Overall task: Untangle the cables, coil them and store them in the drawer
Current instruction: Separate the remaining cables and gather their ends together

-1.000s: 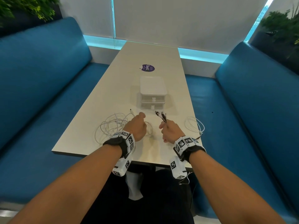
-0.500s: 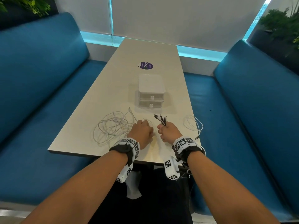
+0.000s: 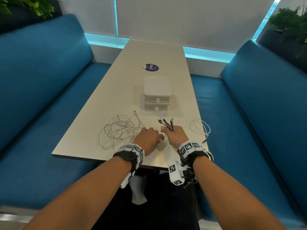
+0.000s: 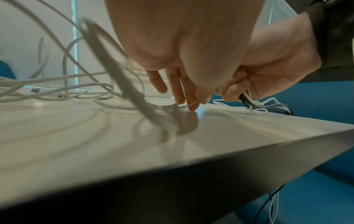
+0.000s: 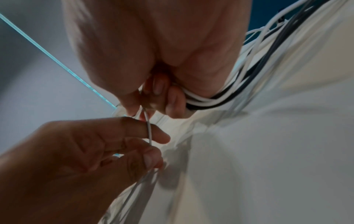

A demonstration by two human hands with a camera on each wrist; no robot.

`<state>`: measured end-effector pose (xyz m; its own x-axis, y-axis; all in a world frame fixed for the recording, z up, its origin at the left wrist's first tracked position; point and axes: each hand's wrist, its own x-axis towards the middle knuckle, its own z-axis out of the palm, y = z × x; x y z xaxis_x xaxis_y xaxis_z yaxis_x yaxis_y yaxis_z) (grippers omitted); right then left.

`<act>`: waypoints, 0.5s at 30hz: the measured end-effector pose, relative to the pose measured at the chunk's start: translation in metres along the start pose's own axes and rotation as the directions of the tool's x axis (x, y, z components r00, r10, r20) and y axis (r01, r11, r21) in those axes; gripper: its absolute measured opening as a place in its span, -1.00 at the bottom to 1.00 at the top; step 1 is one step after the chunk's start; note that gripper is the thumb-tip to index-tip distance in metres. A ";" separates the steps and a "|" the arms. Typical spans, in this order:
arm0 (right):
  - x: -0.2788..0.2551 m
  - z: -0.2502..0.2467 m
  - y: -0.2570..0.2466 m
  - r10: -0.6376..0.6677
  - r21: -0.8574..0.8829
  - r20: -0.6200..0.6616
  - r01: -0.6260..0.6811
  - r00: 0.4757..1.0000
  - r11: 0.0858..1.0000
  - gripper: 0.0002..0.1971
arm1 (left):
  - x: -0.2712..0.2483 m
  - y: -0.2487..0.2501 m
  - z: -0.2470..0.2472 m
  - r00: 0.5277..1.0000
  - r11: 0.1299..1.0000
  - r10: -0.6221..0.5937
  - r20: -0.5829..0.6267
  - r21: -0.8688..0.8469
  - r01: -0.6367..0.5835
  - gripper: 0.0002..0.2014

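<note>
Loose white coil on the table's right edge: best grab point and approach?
Judgement: take the white coil across its bunched strands on the side nearest the right hand, coming from above. It lies flat on the table, loops open, one end trailing over the edge.

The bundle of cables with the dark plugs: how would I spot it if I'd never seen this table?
Start at the small white drawer unit in the middle of the table and come toward the near edge. The bundle sticks up out of the right hand, its plug ends fanned out. Unlike the loose white tangle to its left, it mixes black and white cables.
</note>
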<state>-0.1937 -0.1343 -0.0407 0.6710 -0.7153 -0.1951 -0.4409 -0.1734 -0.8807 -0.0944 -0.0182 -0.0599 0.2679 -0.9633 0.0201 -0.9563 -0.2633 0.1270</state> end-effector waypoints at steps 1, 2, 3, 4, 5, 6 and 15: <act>0.001 -0.001 0.001 -0.017 -0.022 0.008 0.018 1.000 1.000 -0.79 | 0.000 0.001 0.001 1.000 1.000 0.004 0.007 0.017 -0.004 -0.71; 0.001 -0.001 0.002 -0.034 -0.042 0.012 0.034 0.999 0.999 -0.80 | 0.000 0.001 0.001 1.000 1.000 0.001 0.008 0.029 -0.001 -0.71; 0.002 -0.002 0.002 -0.044 -0.053 0.010 0.045 0.999 0.998 -0.79 | -0.001 0.000 0.001 1.000 0.999 -0.007 0.007 0.034 0.007 -0.71; 0.002 -0.004 0.001 -0.046 -0.059 0.006 0.047 0.999 0.997 -0.78 | -0.001 -0.001 0.001 1.000 0.999 -0.016 0.004 0.036 0.016 -0.71; 0.004 -0.005 0.002 -0.042 -0.063 0.001 0.042 0.999 0.997 -0.77 | -0.003 -0.003 0.000 1.000 0.999 -0.023 0.003 0.040 0.023 -0.71; 0.004 -0.005 0.002 -0.032 -0.070 -0.004 0.031 0.999 0.997 -0.77 | -0.005 -0.006 0.000 1.000 0.998 -0.024 -0.001 0.050 0.024 -0.72; 0.001 -0.002 -0.006 0.041 0.098 -0.012 -0.039 0.999 0.994 -0.75 | -0.013 -0.014 0.000 1.000 0.991 0.022 0.004 0.133 -0.022 -0.66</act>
<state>-0.1911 -0.1355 -0.0349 0.6453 -0.7299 -0.2255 -0.4064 -0.0781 -0.9104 -0.0841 -0.0022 -0.0622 0.2463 -0.9690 0.0192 -0.9691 -0.2465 -0.0066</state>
